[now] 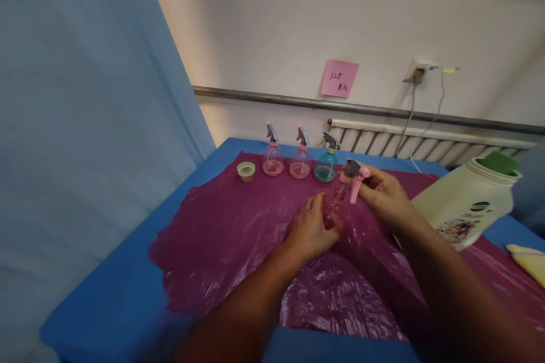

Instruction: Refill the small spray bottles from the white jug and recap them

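L hand (313, 228) half-curled round pinkish btl (335, 209), R hand (386, 195) gripping pink/grey spray head (353, 169) nr its neck.

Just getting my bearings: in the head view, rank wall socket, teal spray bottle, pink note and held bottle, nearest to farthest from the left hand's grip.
1. Held bottle: in the left hand's grip.
2. Teal spray bottle: standing just beyond.
3. Pink note: on the wall.
4. Wall socket: farther right.
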The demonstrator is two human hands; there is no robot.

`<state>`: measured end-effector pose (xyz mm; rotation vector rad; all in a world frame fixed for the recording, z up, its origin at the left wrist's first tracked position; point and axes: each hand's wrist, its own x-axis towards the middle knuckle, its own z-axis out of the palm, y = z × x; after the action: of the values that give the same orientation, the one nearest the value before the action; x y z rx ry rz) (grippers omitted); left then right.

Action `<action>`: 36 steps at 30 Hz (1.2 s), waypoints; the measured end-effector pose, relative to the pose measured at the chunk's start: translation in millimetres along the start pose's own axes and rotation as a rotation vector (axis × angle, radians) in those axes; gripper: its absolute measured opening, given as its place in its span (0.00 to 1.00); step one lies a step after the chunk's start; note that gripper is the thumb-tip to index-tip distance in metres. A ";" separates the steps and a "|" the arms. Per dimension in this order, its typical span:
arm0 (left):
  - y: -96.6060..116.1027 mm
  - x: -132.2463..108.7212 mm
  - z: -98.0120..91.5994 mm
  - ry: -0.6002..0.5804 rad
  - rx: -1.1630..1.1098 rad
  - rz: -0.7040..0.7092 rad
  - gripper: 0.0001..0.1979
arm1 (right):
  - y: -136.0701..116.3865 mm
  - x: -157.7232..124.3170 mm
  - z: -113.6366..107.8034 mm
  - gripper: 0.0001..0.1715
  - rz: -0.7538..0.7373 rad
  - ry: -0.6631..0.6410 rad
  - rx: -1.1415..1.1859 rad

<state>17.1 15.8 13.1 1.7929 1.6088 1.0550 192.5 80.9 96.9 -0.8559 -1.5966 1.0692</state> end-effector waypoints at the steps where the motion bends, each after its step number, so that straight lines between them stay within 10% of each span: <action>1: 0.5 0.3 -0.2 -0.009 0.005 0.001 0.31 | 8.4 -2.0 0.6 0.26 0.031 -0.011 0.016; 25: -0.1 1.3 -0.4 -0.054 0.056 0.020 0.34 | 40.0 -9.4 -0.3 0.29 0.173 -0.083 0.158; 36: 2.2 1.1 -4.7 -0.051 0.028 0.018 0.25 | 47.8 -12.0 -10.6 0.23 0.008 -0.162 -0.078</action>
<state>14.6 15.9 17.7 1.8411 1.5876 0.9911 207.2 89.8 49.4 -0.8455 -1.7810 1.1112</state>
